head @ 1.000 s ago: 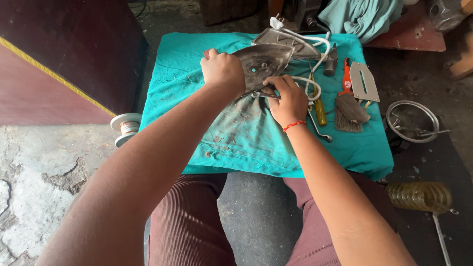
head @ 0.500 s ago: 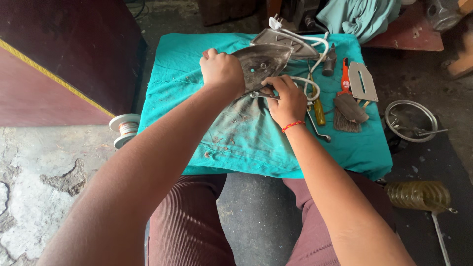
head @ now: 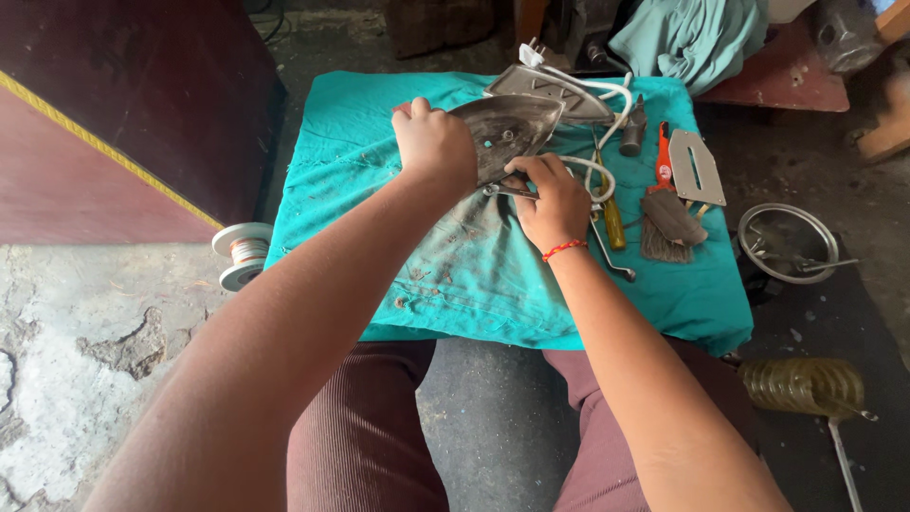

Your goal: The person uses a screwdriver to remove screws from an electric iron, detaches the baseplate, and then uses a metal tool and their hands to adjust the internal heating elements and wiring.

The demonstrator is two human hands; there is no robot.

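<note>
Wire spool (head: 243, 254) sits on floor, L of teal cloth (head: 360, 142). L hand (head: 434, 144) closed on iron soleplate (head: 507, 128), tilted up at cloth ctr. R hand (head: 553, 197) pinches small metal tool (head: 502, 191) at plate's lower edge. Plate likely heavy, rigid, slick; grip by rim. Screwdriver (head: 613, 220), brush (head: 665, 224) lie R.

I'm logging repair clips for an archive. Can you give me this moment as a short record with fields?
setting: low table under a teal cloth, seen from above
left hand: grips the iron soleplate at its rear
right hand: fingers pinch a small metal tool at the plate's lower edge
right wrist: red thread band
nearby on cloth: white cord, yellow-handled screwdriver, brush
on floor: wire spool, metal bowl
</note>
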